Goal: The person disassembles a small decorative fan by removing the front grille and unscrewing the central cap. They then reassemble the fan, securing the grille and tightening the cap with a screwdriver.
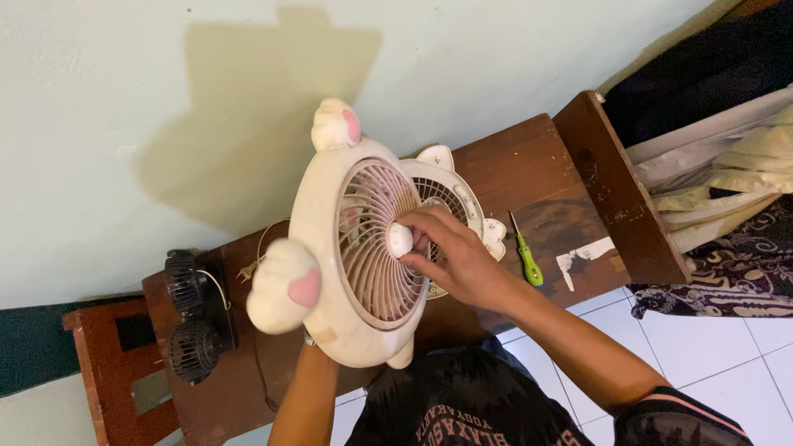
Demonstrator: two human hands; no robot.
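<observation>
Gripping the round white hub knob (400, 239) at the centre of the grille, the right hand (450, 256) pinched it between thumb and fingers. That knob belonged to a cream plastic paw-eared fan front (347, 239), held tilted above the dark brown wooden bench (537, 165). The left hand was hidden behind the fan, so its grip could not be told. A second cream grille (450, 194) lay behind, a green-handled screwdriver (525, 252) just beside it, and a black twin-fan unit (192, 318) sat near the bench's other end.
</observation>
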